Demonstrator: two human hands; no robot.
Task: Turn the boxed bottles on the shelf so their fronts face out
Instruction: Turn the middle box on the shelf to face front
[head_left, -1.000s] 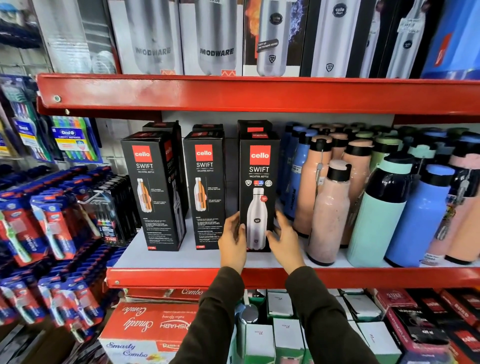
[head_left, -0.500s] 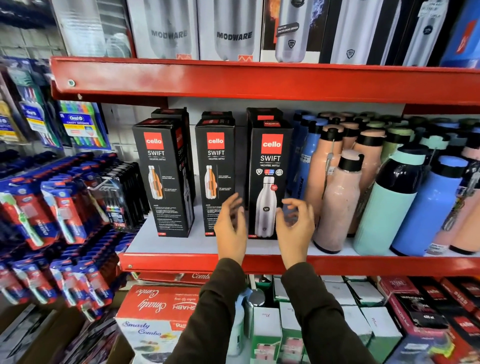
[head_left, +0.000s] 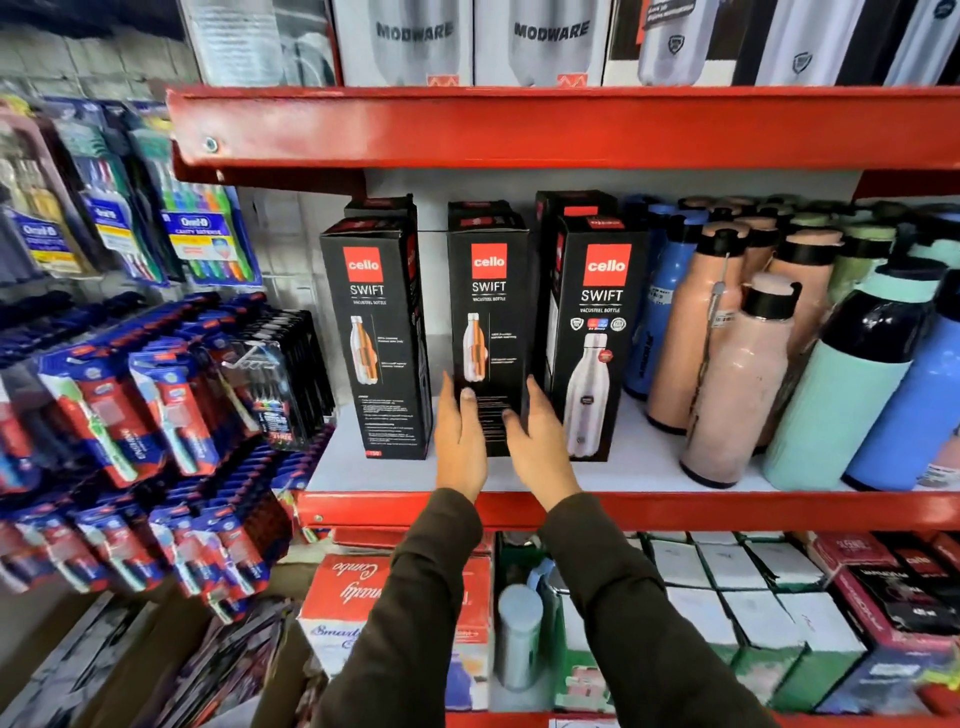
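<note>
Tipping looked like the main risk in the head view: the middle box (head_left: 488, 322) was tall and narrow, standing close btwn the left box (head_left: 376, 332) and the right box (head_left: 597, 332), so a fast twist could knock a neighbour over or shove it back on the shelf (head_left: 623, 506). Loose bottles (head_left: 737, 374) stood just beside the right box and might topple too. The left hand (head_left: 460, 441) and right hand (head_left: 537, 447) sat at the middle box's lower part, one on each side, fingers spread and apart. Whether they actually gripped it couldn't be told; w/ some blur, contact was unclear. All three boxes stood upright near the shelf's front edge.
</note>
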